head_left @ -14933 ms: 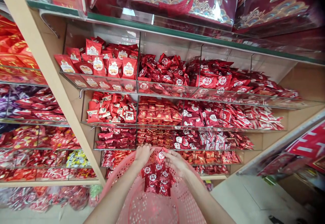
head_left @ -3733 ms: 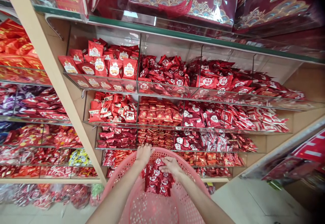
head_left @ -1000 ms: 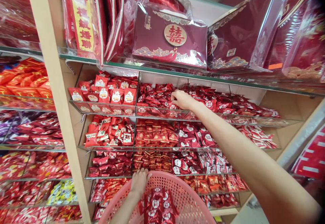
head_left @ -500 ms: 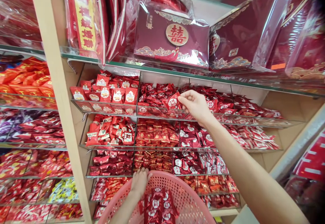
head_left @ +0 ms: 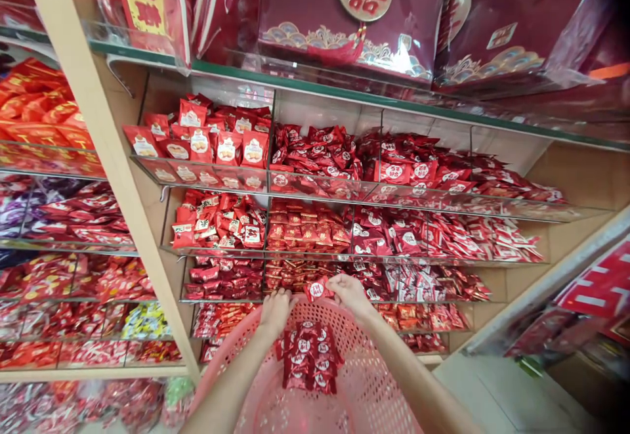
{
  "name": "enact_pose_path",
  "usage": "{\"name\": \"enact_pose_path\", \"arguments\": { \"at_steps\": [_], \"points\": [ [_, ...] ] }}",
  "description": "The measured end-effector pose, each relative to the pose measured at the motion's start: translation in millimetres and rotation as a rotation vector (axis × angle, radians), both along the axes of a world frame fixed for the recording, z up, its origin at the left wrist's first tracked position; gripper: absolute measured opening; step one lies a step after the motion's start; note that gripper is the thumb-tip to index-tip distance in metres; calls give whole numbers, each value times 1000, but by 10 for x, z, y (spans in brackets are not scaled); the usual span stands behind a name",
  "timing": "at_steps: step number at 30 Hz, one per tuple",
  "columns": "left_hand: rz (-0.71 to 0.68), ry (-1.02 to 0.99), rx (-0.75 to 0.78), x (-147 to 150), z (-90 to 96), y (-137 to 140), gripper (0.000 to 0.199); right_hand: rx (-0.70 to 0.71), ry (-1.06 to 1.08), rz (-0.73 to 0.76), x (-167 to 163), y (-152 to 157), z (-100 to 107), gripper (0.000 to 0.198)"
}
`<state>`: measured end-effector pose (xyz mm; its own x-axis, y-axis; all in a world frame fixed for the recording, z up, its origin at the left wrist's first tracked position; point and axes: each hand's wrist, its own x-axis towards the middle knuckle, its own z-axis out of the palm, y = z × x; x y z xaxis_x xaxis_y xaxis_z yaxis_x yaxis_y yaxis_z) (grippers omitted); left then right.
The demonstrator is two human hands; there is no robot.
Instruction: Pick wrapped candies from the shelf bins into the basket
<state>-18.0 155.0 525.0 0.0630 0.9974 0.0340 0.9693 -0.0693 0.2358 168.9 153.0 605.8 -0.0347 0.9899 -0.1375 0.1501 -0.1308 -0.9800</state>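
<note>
One red packet (head_left: pixel 315 289), pinched by its edge in the right grip (head_left: pixel 350 294)!
It juts leftward from the fingertips, up at the far rim of the pink basket (head_left: pixel 361 371), beyond the packet pile (head_left: pixel 310 358) inside, while the left grip (head_left: pixel 276 310) clamps that rim just alongside.

Bright; glare on maroon package (head_left: pixel 310 4); right edge dark, seemingly blurred.

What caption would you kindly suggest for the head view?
Right hand holds a labelled red packet; left hand grips a pink perforated basket by its rim, with similar packets inside.
</note>
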Motion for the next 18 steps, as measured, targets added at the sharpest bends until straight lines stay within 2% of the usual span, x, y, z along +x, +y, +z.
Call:
{"name": "enact_pose_path", "arguments": {
  "at_steps": [2,5,8,11,18],
  "points": [
    [-5,4,-2,0,-7,-1,34,-77,-25,-23,15,-18,-298,15],
    [-10,9,1,1,-4,-4,34,-138,-35,-19,32,-74,-546,14],
    [-13,13,-4,4,11,-5,35,-179,-29,3,26,-149,-679,11],
    [-16,17,-16,13,36,-1,34,-201,-29,32,-27,-226,-787,16],
    [-9,11,-53,34,109,-1,32,-167,-127,179,-342,-304,-945,21]
  ]
}}
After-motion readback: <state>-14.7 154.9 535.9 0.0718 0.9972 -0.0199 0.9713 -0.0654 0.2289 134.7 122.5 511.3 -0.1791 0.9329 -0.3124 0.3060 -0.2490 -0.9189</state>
